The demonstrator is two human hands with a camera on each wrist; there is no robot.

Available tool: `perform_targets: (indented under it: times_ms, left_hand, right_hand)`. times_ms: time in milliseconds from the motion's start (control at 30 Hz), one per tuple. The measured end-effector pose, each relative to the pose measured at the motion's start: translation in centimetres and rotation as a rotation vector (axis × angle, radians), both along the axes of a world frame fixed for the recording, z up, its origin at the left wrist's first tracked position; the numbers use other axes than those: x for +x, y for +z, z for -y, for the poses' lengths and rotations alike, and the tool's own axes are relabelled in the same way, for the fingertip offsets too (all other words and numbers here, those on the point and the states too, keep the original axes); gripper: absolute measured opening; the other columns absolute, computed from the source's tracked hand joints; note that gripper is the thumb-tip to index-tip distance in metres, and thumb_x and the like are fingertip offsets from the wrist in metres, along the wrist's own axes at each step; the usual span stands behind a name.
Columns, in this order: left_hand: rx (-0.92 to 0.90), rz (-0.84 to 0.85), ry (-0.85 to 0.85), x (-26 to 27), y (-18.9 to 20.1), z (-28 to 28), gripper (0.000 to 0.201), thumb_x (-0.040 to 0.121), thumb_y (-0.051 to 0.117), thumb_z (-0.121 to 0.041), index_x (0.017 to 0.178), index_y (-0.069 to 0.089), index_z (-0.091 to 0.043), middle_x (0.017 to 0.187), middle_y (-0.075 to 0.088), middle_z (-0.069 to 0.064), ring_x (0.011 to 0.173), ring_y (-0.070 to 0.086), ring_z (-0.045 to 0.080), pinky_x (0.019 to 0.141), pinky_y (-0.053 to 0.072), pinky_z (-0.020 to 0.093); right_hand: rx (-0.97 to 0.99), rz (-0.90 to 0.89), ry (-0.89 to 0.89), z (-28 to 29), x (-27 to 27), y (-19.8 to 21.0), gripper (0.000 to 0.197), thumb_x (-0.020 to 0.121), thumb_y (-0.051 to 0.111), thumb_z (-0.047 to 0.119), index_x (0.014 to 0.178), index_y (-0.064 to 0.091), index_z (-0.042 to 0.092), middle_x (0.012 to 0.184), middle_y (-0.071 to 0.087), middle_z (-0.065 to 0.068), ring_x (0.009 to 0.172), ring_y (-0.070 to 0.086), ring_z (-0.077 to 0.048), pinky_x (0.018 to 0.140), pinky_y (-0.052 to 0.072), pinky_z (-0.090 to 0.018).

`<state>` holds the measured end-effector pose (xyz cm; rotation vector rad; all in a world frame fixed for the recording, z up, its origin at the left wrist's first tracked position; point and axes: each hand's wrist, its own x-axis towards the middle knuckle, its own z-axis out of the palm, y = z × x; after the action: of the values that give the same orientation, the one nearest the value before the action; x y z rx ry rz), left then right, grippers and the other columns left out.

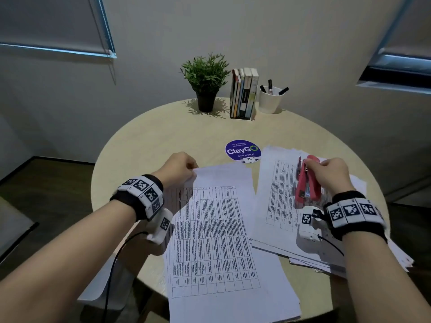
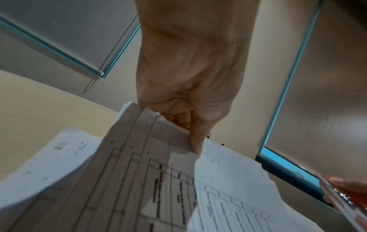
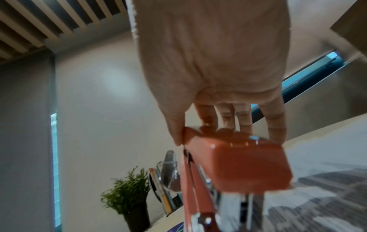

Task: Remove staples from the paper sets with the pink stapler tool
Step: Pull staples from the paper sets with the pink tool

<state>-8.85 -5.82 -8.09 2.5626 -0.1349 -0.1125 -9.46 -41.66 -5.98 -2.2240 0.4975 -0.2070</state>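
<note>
Head view is showing the round desk [image 1: 149, 141] carrying everything, with the paper set [image 1: 221, 229] lying in front of the person and a looser paper pile [image 1: 279, 206] sitting to its right, partly hanging over the desk edge. The left hand [image 1: 177, 169] is pinching the set's far left corner, and in the left wrist view its fingers [image 2: 195, 141] are curling round that corner and peeling the top sheets up. The right hand [image 1: 331, 176] is gripping the pink stapler tool [image 1: 307, 180] above the paper pile, thumb on one side and fingers [image 3: 276, 124] clamped on the other, as the right wrist view is showing. A metal tongue [image 3: 168, 169] is sticking out at the tool's far end; it is probably the remover blade, though the blur is making that hard to confirm. The staple itself is too small to find in any view.

Doing this step well is, as I judge it, a matter of support and angle. The left hand should be keeping the corner flat and taut rather than bent sharply, so the staple is sitting exposed. The right hand should be bringing the tool across to that corner with the tongue leading, sliding it under the staple's crown and levering gently, so the paper is not tearing. Holding the tool nearer its middle may be giving better control
</note>
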Motion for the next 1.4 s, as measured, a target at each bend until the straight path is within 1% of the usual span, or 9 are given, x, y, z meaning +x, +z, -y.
perform_targets:
  times_ms: [167,467,600,733,800,900,1033,1233,1400]
  left_hand:
    - [-0.156,-0.007,0.036,0.1,0.5,0.0,0.009,0.075,0.068,-0.001,0.081,0.073,-0.006,0.072,0.066,0.007,0.062,0.054,0.015,0.054,0.042,0.021]
    - [-0.006,-0.093,-0.025,-0.6,-0.1,-0.7,0.01,0.075,0.077,-0.009,0.084,0.073,-0.008,0.071,0.063,0.0,0.069,0.056,0.014,0.054,0.042,0.018]
    - [0.086,-0.112,-0.011,-1.4,-1.2,-1.3,0.046,0.067,0.085,-0.018,0.108,0.064,-0.013,0.087,0.065,0.0,0.083,0.06,0.019,0.072,0.051,0.029]
    - [0.277,-0.104,-0.076,-2.4,-1.6,-1.5,0.076,0.065,0.086,-0.028,0.126,0.043,-0.016,0.111,0.06,0.007,0.095,0.057,0.024,0.077,0.047,0.034]
    - [0.372,-0.133,-0.135,-3.0,-1.7,-1.5,0.072,0.064,0.086,-0.033,0.123,0.047,-0.019,0.113,0.055,0.003,0.099,0.055,0.024,0.077,0.044,0.034]
    - [0.427,-0.127,-0.197,-3.6,-1.8,-1.6,0.041,0.064,0.084,-0.041,0.093,0.06,-0.024,0.103,0.048,-0.002,0.092,0.053,0.02,0.071,0.039,0.03]
    - [0.483,-0.154,-0.257,-3.8,-2.2,-2.2,0.047,0.062,0.079,-0.057,0.09,0.067,-0.02,0.11,0.043,-0.001,0.105,0.046,0.019,0.079,0.039,0.031]
    - [0.468,-0.152,-0.286,-3.9,-2.1,-2.5,0.049,0.062,0.078,-0.058,0.087,0.069,-0.017,0.114,0.041,0.0,0.11,0.042,0.02,0.083,0.039,0.032]
    - [0.478,-0.15,-0.301,-3.7,-2.0,-2.6,0.062,0.063,0.078,-0.058,0.111,0.067,-0.02,0.121,0.041,0.001,0.115,0.043,0.02,0.083,0.035,0.029]
  right_hand:
    - [0.046,0.01,0.116,-3.4,-0.1,-0.1,0.043,0.091,0.065,0.034,0.069,0.068,-0.002,0.067,0.065,-0.014,0.057,0.056,-0.021,0.054,0.044,-0.028]
    - [-0.057,-0.028,0.377,-11.7,-0.6,-0.2,0.045,0.088,0.067,0.04,0.059,0.062,0.006,0.054,0.057,-0.002,0.049,0.05,-0.013,0.055,0.04,-0.027]
    - [-0.298,-0.177,0.591,-16.7,-1.6,-1.0,0.039,0.091,0.061,0.044,0.064,0.053,0.016,0.061,0.054,0.003,0.058,0.052,-0.015,0.057,0.035,-0.026]
    - [-0.588,-0.22,0.678,-20.1,-1.9,-1.8,0.029,0.091,0.057,0.041,0.087,0.047,0.014,0.09,0.059,-0.004,0.081,0.049,-0.025,0.082,0.042,-0.036]
    - [-0.633,-0.232,0.703,-21.1,-1.8,-2.1,0.026,0.09,0.056,0.039,0.09,0.046,0.016,0.105,0.064,-0.008,0.086,0.05,-0.027,0.089,0.042,-0.039]
    - [-0.668,-0.217,0.717,-21.9,-1.7,-2.1,0.024,0.09,0.057,0.038,0.09,0.045,0.018,0.111,0.064,-0.009,0.101,0.059,-0.03,0.093,0.041,-0.04]
    - [-0.707,-0.178,0.706,-22.5,-1.4,-2.2,0.025,0.09,0.058,0.037,0.087,0.044,0.016,0.106,0.065,-0.007,0.099,0.06,-0.029,0.091,0.041,-0.041]
    - [-0.678,-0.144,0.707,-23.4,-1.2,-2.4,0.02,0.091,0.058,0.033,0.09,0.05,0.015,0.108,0.065,-0.011,0.101,0.061,-0.031,0.077,0.042,-0.035]
    - [-0.58,-0.146,0.631,-24.0,-1.1,-2.8,0.017,0.09,0.059,0.027,0.088,0.05,0.012,0.107,0.065,-0.014,0.101,0.06,-0.034,0.07,0.038,-0.031]
